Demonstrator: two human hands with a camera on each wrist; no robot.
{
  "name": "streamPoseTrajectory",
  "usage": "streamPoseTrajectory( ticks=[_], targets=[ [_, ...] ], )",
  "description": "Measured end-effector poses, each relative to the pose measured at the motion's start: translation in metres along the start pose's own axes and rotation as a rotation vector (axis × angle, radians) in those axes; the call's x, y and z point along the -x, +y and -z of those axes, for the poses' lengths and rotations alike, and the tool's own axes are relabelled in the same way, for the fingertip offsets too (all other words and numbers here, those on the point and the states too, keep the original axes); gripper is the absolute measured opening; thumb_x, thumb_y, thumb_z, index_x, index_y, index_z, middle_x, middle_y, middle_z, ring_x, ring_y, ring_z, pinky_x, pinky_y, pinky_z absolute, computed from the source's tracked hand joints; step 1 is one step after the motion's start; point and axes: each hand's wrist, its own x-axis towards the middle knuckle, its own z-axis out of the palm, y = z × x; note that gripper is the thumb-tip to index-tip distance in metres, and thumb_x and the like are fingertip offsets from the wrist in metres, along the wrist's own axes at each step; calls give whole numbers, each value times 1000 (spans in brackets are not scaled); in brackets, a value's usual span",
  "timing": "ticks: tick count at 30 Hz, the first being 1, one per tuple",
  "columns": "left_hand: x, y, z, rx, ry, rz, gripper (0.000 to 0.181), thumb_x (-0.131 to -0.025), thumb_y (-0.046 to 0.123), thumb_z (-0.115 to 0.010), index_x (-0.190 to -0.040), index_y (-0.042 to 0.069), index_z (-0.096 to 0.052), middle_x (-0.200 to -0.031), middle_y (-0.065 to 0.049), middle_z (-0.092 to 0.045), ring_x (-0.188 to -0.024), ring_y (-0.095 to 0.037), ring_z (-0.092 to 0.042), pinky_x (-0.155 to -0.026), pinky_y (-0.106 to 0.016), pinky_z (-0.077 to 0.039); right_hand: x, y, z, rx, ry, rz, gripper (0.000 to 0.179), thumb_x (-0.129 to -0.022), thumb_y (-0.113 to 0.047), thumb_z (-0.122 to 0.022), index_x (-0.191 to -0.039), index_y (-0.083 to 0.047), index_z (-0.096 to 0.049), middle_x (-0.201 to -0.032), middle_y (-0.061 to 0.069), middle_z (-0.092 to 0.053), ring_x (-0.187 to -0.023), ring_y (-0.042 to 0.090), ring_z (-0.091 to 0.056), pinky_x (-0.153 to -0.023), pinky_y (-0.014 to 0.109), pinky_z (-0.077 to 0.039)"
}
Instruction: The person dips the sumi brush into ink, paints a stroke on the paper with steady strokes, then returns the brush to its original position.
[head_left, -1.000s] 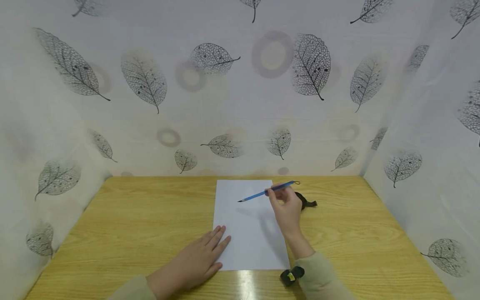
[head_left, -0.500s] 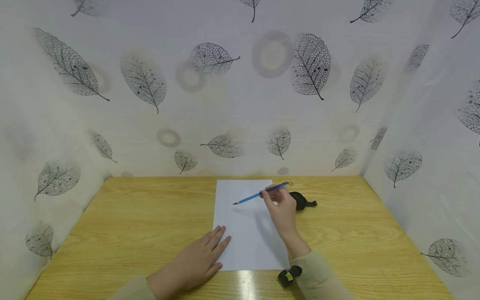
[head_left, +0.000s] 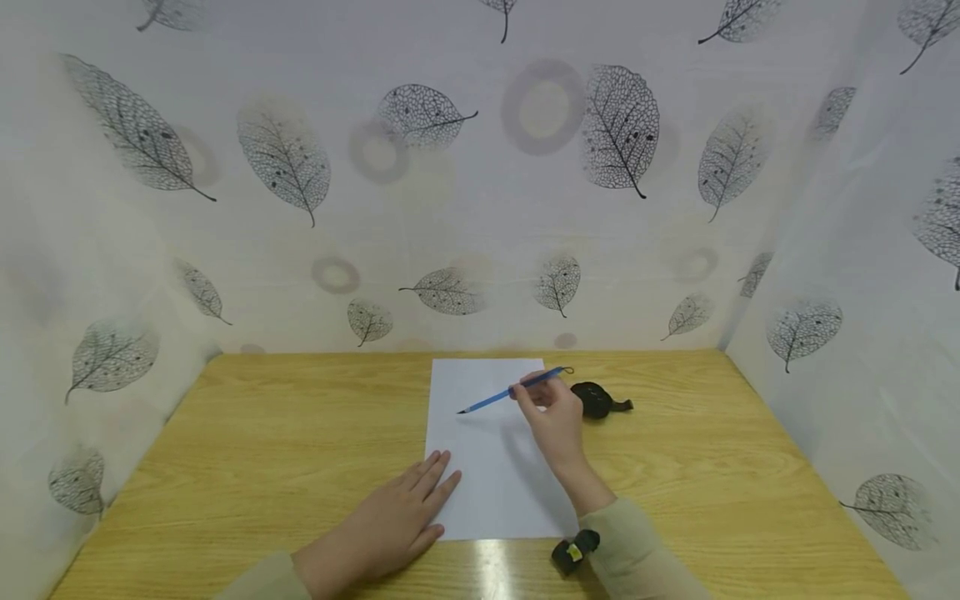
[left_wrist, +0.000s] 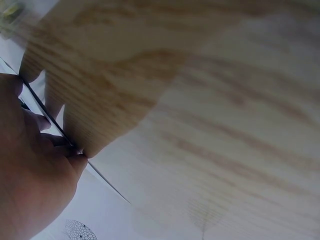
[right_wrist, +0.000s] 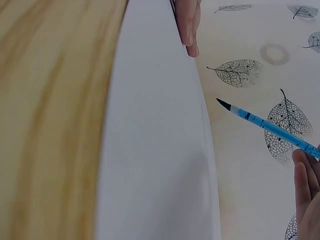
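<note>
A blue writing brush (head_left: 487, 402) with a black tip and a hanging loop is pinched in my right hand (head_left: 557, 425), slanting down to the left. In the right wrist view the brush tip (right_wrist: 223, 104) hangs clear above the white paper (head_left: 487, 487). That sheet lies upright on the wooden table. My left hand (head_left: 397, 521) rests flat across its lower left edge, fingers straight. Right of the sheet, beside my right hand, sits a black dish (head_left: 596, 401) with a short handle; the hand covers none of its handle.
The wooden table (head_left: 285, 442) reaches back to a pale curtain (head_left: 480, 208) printed with leaves, which also closes both sides. A small black device (head_left: 575, 552) is strapped at my right wrist.
My right hand has shifted left and slightly down with the brush, carrying its tip farther over the sheet and uncovering more of the black dish. My left hand stays in place.
</note>
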Motion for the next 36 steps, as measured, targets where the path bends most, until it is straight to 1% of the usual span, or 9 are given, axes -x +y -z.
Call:
streamPoseTrajectory(
  ticks=[10,19,27,36],
  targets=[
    [1,1,2,-20,16,-4,64,-111,46,-47,-166,13,-38,-176,-15,-28,-163,-31,-31,-129,-47,-38,0,0,-6,-9,-9,4,9,-93,0,-79,-97,4,-72,-86,18,-81,-75,25,-79,-68,12,-58],
    [1,0,0,-27,24,-10,64,-111,46,-47,-165,13,-38,-175,-16,-29,-163,-31,-31,-129,-46,-38,1,0,-8,31,-4,-24,11,-94,-2,-77,-99,6,-72,-86,17,-81,-76,24,-78,-69,12,-57],
    [1,0,-1,-28,30,-15,64,-112,45,-46,-166,13,-38,-175,-16,-29,-163,-31,-31,-129,-46,-37,3,1,-8,49,-12,-48,9,-93,-1,-78,-98,4,-73,-87,17,-81,-76,22,-77,-69,13,-58],
    [1,-1,1,-12,18,-12,64,-112,45,-46,-166,12,-37,-176,-17,-28,-163,-32,-30,-129,-47,-37,4,0,-8,121,-20,-36,6,-93,0,-77,-95,2,-72,-85,15,-81,-75,24,-77,-68,15,-59]
  ],
)
